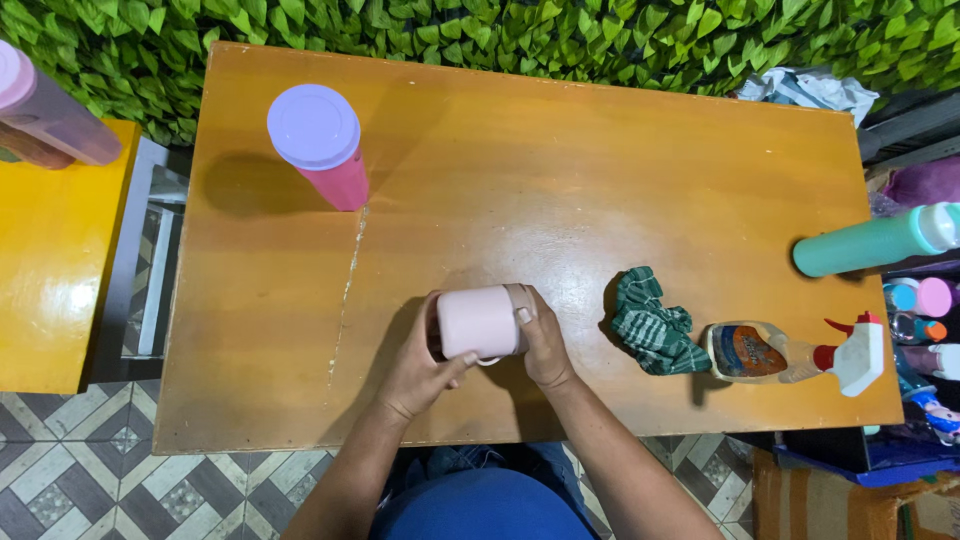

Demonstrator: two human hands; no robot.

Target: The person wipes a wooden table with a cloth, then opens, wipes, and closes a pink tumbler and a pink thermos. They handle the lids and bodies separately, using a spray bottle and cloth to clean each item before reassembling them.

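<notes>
Right now both hands are on a pale pink mug [480,322], held on its side just above the near-middle of the wooden table [560,170]. The left hand [418,368] cups the mug's open end, thumb pressed along its underside, while the right hand [545,345] closes round the base, fingers wrapped over the top; a small white loop — the handle, by the look of it — shows beneath. Both hands are clamped on the mug, so it is lifted and steadied rather than resting.

Just to the right lie a crumpled green checked cloth [653,326] and, beyond it, a spray bottle [790,353] with a red-and-white trigger, lying flat. Farther off stand a pink tumbler with a lilac lid [320,145] at the far left and a teal bottle [875,241] on its side at the right edge.

I judge the step in hand to be turning and inspecting the mug, likely as part of cleaning it, though the cloth is untouched. A next move would call for freeing the right hand — the one nearer the cloth and sprayer — while the left takes the mug's full weight without letting it roll.
</notes>
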